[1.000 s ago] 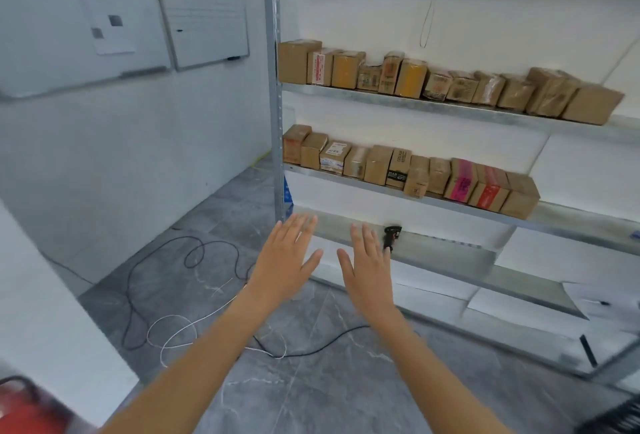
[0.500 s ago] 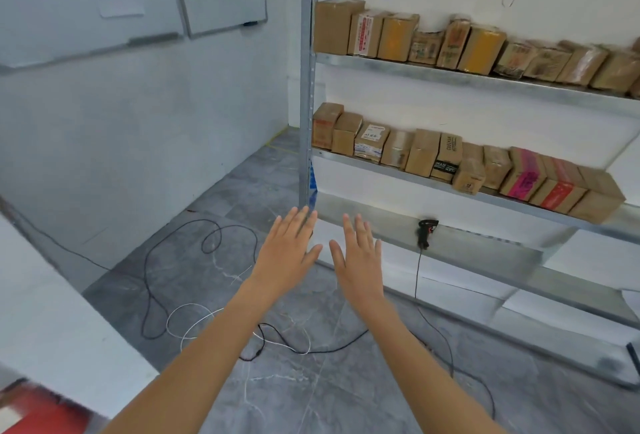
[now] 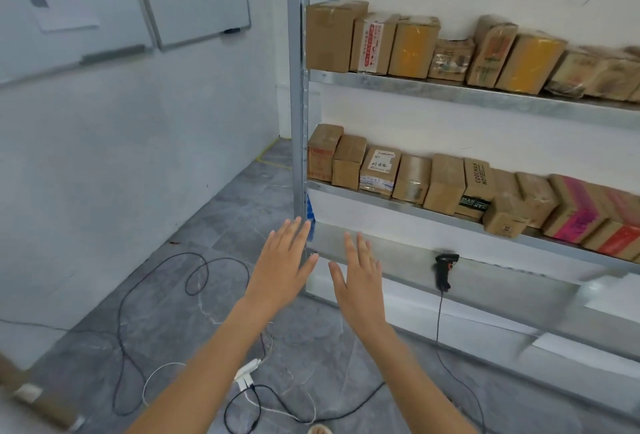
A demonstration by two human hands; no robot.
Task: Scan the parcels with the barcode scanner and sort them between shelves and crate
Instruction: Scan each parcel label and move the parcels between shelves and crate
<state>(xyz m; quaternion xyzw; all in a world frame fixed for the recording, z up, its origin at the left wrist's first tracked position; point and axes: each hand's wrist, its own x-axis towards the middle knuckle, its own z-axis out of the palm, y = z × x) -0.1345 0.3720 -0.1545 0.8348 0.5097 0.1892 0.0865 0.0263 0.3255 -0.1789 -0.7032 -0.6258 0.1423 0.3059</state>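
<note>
Risks, big to small:
Metal shelving (image 3: 450,88): two rows of parcels (image 3: 446,179) packed tight, some leaning. Pulling one could topple neighbours off the edge.
Floor cables (image 3: 194,281): loose loops underfoot, trip or snag likely while stepping in.
Barcode scanner (image 3: 444,269): lying at lip of lowest shelf, cord hanging to floor. A snagged cord could drag it off.
Left hand (image 3: 282,269), right hand (image 3: 358,281): both flat, fingers spread, holding nothing, well short of scanner. No crate in sight.
</note>
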